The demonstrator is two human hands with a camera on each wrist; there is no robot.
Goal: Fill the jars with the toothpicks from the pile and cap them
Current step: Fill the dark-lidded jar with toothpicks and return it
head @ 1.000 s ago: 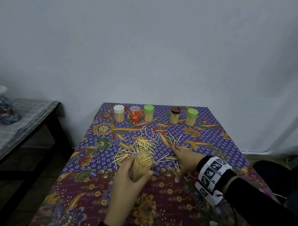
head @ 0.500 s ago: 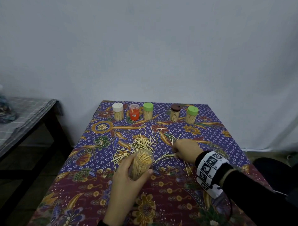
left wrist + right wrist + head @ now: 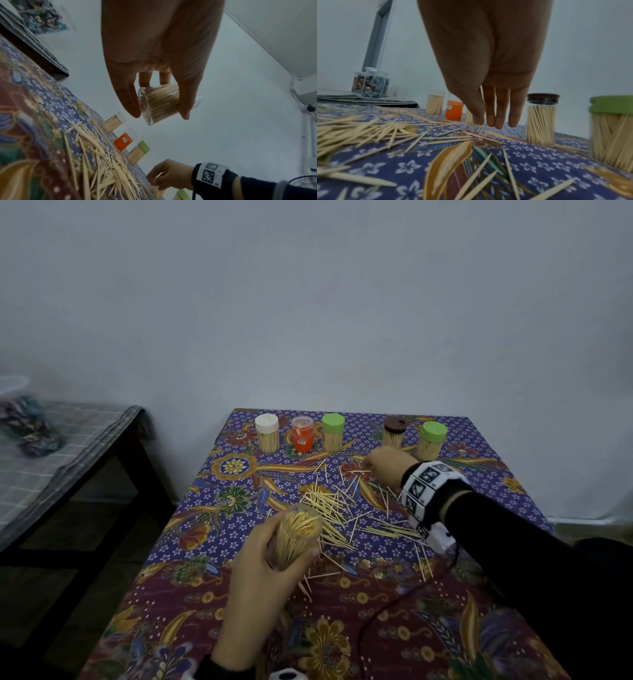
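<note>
Left hand: the left hand (image 3: 270,556) grips an uncapped clear jar (image 3: 297,534) packed with toothpicks, thumb and fingers wrapped round its wall; the jar is held clear of the counter (image 3: 212,583), mouth tilted toward the pile.
Right hand: the right hand (image 3: 387,469) reaches to the far side of the pile, fingers (image 3: 498,115) straight and close together, tips pointing down just above or on the loose toothpicks; whether they touch cannot be told. It holds nothing visible.
Pile: loose toothpicks (image 3: 337,508) lie scattered across the middle of the patterned cloth, between the two hands.
Back row: five capped jars stand upright along the far edge, namely a white-capped jar (image 3: 267,433), an orange jar (image 3: 302,434), a green-capped jar (image 3: 332,432), a brown-capped jar (image 3: 394,434) and a second green-capped jar (image 3: 432,440).
Wrist: a black-and-white marker band (image 3: 428,491) circles the right wrist above a black sleeve (image 3: 534,556).
Side: a side table (image 3: 68,453) with a grey checked cloth stands to the left.
</note>
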